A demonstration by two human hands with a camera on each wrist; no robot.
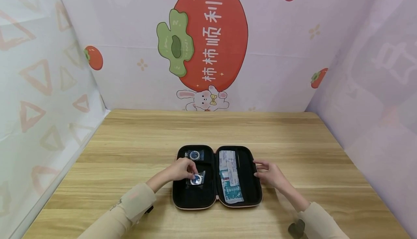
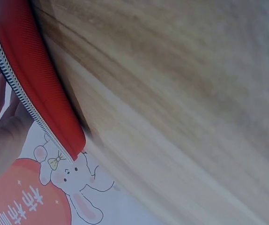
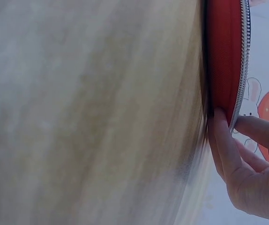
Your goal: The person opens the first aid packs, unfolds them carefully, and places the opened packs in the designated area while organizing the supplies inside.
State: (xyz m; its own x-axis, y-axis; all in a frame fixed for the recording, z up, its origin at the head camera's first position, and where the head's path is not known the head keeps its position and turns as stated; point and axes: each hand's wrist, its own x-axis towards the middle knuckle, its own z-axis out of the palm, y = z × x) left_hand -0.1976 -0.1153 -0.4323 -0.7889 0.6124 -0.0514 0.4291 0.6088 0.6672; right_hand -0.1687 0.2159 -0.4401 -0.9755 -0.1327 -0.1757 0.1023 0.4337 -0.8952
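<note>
A black-lined zippered case (image 1: 195,200) lies open flat on the table, its two halves side by side. Over the left half, my left hand (image 1: 180,169) pinches a small clear packet (image 1: 196,180) with a round white-and-blue piece inside. A similar packet (image 1: 194,155) sits higher in that half. My right hand (image 1: 270,174) grips the outer edge of the right half. In the right wrist view, thumb and fingers hold the rim by the zipper, against the red outer shell (image 3: 222,56). Only part of the left hand (image 2: 3,126) shows behind the case in the left wrist view.
Several flat wrapped strips, white (image 1: 227,156) and teal (image 1: 232,193), lie in the case's right half. The wooden table (image 1: 130,134) runs back to a printed cloth wall (image 1: 277,80). A small dark object (image 1: 149,209) shows by the left sleeve.
</note>
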